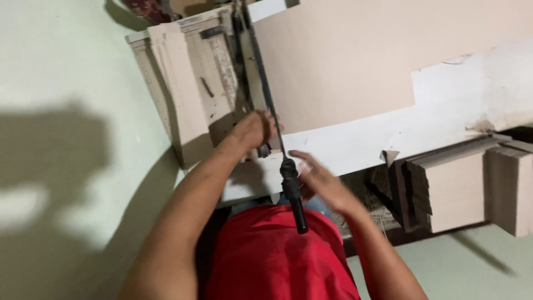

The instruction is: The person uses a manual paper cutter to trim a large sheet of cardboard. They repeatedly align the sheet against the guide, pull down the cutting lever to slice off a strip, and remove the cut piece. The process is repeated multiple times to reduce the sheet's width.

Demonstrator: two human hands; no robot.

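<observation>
Guillotine-style paper cutter (222,83) is sitting on the counter (55,66), w/ its long blade arm (266,94) running down to a black handle (293,194) right above the red shirt (277,255). Left hand (252,130) is pressing down on the cutter bed beside the arm, fingers curled together. Right hand (316,180) is hovering just beside the handle w/ its grip spread, not closing on it. Big tan card sheet (344,55) is lying under the blade, cut stacks (461,189) off to the right.

Your left hand (252,130) was stretched forward on a nearly straight bare arm, with the fingers curled down and closed. Your right hand (316,180) stayed closer to your body, the elbow bent, the palm open and the fingers spread loosely.
</observation>
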